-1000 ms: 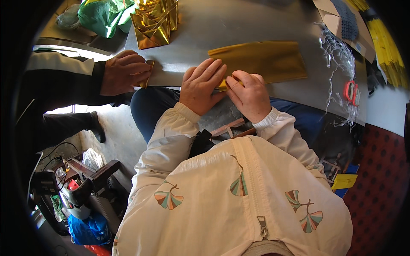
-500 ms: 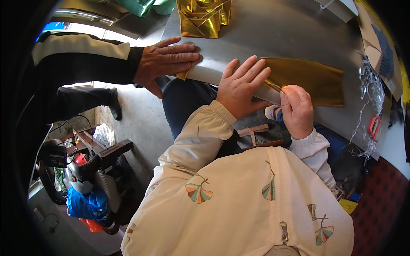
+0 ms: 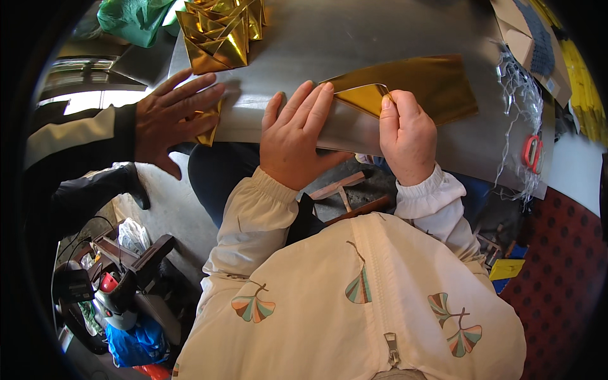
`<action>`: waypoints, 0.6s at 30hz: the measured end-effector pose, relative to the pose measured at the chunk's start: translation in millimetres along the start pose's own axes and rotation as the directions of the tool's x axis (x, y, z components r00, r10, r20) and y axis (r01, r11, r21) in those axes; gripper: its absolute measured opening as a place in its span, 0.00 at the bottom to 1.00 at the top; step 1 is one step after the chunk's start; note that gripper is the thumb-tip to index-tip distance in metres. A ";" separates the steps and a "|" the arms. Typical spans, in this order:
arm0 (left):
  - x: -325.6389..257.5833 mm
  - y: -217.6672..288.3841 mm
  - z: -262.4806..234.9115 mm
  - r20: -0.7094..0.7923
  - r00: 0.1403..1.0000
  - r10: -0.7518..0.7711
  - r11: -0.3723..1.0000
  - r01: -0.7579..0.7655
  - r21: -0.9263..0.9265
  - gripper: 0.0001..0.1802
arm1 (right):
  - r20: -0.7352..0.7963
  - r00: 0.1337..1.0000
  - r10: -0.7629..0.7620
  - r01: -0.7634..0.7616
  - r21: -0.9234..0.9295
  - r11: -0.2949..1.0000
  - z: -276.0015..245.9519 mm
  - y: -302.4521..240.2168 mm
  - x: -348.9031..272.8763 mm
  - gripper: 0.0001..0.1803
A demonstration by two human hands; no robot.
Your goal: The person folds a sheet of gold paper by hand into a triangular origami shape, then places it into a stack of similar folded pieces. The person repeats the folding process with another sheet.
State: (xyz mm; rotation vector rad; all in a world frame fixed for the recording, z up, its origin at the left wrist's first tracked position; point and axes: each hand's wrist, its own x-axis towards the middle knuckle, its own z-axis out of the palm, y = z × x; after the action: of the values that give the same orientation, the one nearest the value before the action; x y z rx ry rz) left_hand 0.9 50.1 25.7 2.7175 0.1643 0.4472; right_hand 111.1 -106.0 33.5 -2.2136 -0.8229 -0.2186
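A grey table [image 3: 380,31] fills the top of the view, with a cluttered floor below its near edge. On it lies a shiny gold sheet [image 3: 418,82], long from left to right, at the near edge right in front of the person. The right hand [image 3: 408,136] is nearer to it; its fingers are pinched on a folded-up corner of the sheet. The left hand [image 3: 297,136] lies flat just left of that fold, fingers close together, pressing the sheet's silver side down. Farther left, another person's hand [image 3: 171,114] rests spread on a small gold piece [image 3: 209,123]. Folded gold shapes [image 3: 218,31] sit at the far edge, and red scissors [image 3: 532,152] lie well to the right.
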 end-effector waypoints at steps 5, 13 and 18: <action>4.5 -0.9 0.0 0.019 1.000 -0.016 0.999 0.017 -0.048 0.55 | 0.044 0.999 0.021 -0.014 -0.144 0.990 3.6 1.5 9.3 0.06; 9.3 -4.2 -5.5 0.085 0.995 -0.046 0.998 0.049 -0.036 0.54 | 0.093 0.994 0.063 -0.027 -0.343 0.939 9.3 0.7 24.5 0.08; 15.8 -2.0 -9.2 0.119 0.990 -0.074 0.997 0.075 -0.007 0.54 | 0.196 0.976 0.096 -0.008 -0.411 0.912 4.9 1.0 36.7 0.06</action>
State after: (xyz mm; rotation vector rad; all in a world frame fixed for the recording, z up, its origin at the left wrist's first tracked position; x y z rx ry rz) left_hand 12.6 57.9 37.5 2.7071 0.2298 0.2638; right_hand 139.9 -85.0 43.7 -2.6870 -0.8939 -0.1372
